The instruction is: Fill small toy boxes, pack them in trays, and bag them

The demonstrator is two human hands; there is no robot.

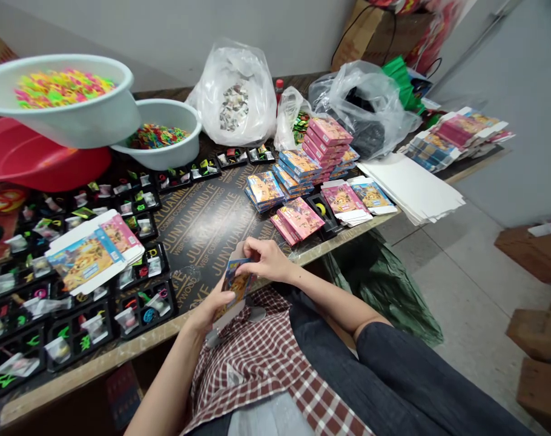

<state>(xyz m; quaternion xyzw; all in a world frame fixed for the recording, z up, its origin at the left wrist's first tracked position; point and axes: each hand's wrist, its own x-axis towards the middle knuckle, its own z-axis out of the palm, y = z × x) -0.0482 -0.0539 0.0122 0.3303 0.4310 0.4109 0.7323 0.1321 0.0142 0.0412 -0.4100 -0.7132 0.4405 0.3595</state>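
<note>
Two hands together: left hand [207,312] and right hand [265,258] clamped on a half-folded printed carton [237,284], held over the lap just off the table edge [121,345]. Folding in hand; loose lower flap [223,324] calls for closing.

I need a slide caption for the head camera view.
Left hand and right hand hold a printed carton near black trays.
</note>
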